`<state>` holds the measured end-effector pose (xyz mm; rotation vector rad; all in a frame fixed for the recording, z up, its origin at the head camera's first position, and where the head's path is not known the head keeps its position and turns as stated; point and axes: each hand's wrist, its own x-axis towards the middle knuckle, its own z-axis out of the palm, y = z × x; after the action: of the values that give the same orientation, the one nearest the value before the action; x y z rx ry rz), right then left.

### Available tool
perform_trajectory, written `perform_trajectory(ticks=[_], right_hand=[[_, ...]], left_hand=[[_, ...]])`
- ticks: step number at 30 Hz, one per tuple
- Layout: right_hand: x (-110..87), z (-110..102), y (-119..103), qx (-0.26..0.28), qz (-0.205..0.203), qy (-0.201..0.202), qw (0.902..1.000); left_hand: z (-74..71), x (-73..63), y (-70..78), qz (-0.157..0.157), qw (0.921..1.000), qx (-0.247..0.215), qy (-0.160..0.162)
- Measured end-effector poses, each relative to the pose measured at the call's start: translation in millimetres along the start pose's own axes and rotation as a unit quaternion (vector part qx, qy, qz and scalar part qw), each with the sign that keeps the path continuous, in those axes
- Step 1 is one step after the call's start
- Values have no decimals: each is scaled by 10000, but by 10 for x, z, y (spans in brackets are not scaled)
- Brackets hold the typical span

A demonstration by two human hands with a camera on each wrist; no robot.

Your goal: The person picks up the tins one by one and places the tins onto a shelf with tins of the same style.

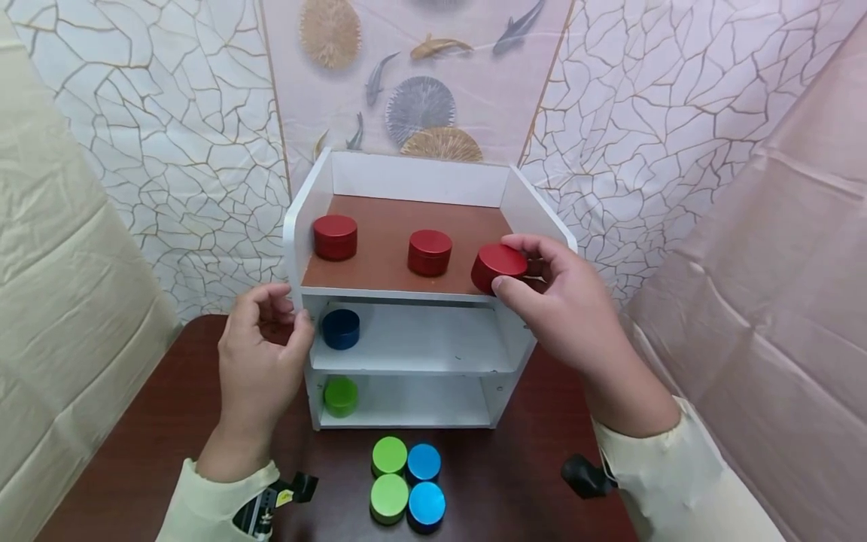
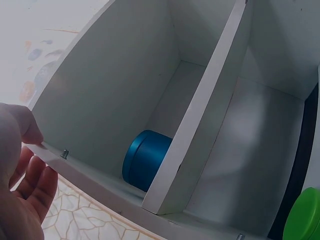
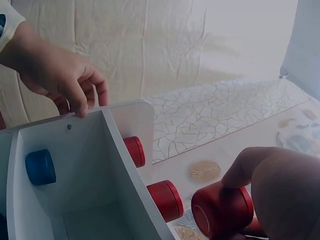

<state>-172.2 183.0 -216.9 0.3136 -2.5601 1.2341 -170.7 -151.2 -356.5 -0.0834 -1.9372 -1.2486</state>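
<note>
My right hand (image 1: 562, 301) pinches a round red tin (image 1: 497, 265) between thumb and fingers, at the right end of the top shelf of a small white shelf unit (image 1: 416, 296). In the right wrist view this red tin (image 3: 220, 210) tilts, its underside partly showing. Two more red tins stand on the brown top shelf, one at the left (image 1: 335, 238) and one in the middle (image 1: 430, 253). At the unit's left side, my left hand (image 1: 264, 361) holds the front edge of the side panel, thumb (image 2: 30, 132) and fingers on either side of it.
A blue tin (image 1: 341, 329) sits at the left of the middle shelf, a green tin (image 1: 341, 397) at the left of the bottom one. Before the unit, two green tins (image 1: 389, 497) and two blue tins (image 1: 425, 504) stand grouped on the dark table (image 1: 528, 482).
</note>
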Motion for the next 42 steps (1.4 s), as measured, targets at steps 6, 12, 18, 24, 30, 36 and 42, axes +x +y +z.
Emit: perform_trajectory(ticks=[6,12,18,24,30,36,42], right_hand=[[141,9,-35,-14,280,-164,9995],[283,52,-56,52,558,-332,9979],[398,123,-60,84,674,-524,9963],[471,162,-67,-111,813,-485,9955],[512,170,-81,-415,860,-503,9942],[534,173,-85,-558,829,-542,9935],[542,183,-74,-588,826,-573,9932]], left_hand=[[16,22,-4,41,10000,-15,-30],[12,27,-1,70,10000,-9,-17],[2,25,2,43,10000,-14,-3],[-2,21,-4,28,10000,-22,-10],[-3,21,-15,61,10000,-61,-5],[-2,23,-15,79,10000,-32,7],[0,14,-14,60,10000,-42,-10]])
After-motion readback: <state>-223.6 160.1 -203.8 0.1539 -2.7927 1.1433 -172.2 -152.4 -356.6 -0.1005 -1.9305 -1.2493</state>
